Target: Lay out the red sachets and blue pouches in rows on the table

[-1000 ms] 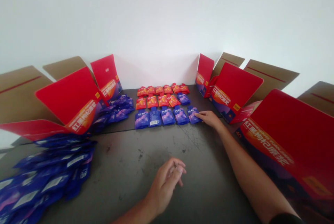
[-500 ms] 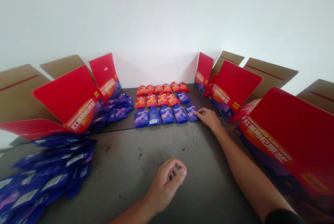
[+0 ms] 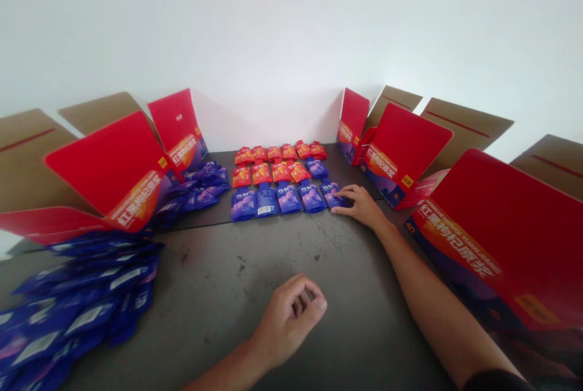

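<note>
My right hand (image 3: 359,206) lies on the dark table (image 3: 255,251), its fingertips resting on the end blue spouted pouch (image 3: 331,193) without gripping it. That pouch closes a front row of blue pouches (image 3: 277,201). Behind them stand rows of red-orange pouches (image 3: 273,163), with one more blue pouch (image 3: 316,167) among them. My left hand (image 3: 289,318) rests nearer me, curled and holding nothing. A large heap of blue pouches (image 3: 86,300) lies at the left, and a smaller pile (image 3: 195,190) lies further back.
Open red cartons with brown cardboard flaps stand on both sides: a left one (image 3: 109,166), a far left one (image 3: 175,130), a far right one (image 3: 353,124), a middle right one (image 3: 405,154) and a large near right one (image 3: 496,239). A white wall (image 3: 273,33) rises behind the table.
My right fingertips have slid from beside the end blue pouch onto it. My left hand has curled slightly. The whole view has drifted a little, and the pouches lie as before.
</note>
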A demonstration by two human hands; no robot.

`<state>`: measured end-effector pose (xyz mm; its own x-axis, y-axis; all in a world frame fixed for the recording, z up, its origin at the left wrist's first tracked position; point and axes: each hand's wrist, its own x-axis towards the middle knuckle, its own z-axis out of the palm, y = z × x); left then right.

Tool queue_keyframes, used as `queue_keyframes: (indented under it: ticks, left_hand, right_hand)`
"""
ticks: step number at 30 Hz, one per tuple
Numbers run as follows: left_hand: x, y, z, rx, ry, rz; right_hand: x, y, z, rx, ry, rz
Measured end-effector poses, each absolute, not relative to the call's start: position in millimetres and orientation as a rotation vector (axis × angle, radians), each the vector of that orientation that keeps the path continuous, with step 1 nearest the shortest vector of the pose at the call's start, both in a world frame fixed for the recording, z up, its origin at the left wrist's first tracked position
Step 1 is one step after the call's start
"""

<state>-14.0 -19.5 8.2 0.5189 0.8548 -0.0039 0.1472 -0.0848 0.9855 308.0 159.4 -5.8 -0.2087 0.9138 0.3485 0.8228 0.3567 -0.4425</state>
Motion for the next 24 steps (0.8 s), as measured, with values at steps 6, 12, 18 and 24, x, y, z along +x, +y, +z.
queue_keyframes:
  ticks: [6, 12, 18, 24]
  left_hand:
    - [-13.6, -19.2, 9.1, 1.567, 0.866, 0.742]
    - [-13.7, -20.3, 9.1, 1.568, 0.855, 0.747]
    - [-13.5, -21.6, 9.0, 1.578, 0.854, 0.755]
    - [-11.3, -20.7, 12.6, 1.574, 0.851, 0.758]
  right_hand:
    - [305.5, 162.6, -7.7, -1.491, -2.044, 0.289]
    - [306.3, 163.7, -7.8, -1.487, -2.061, 0.274]
    - [307.4, 164.7, -11.6, -1.465, -2.075, 0.240]
    - [303.0, 164.0, -3.9, -1.375, -2.033, 0.092]
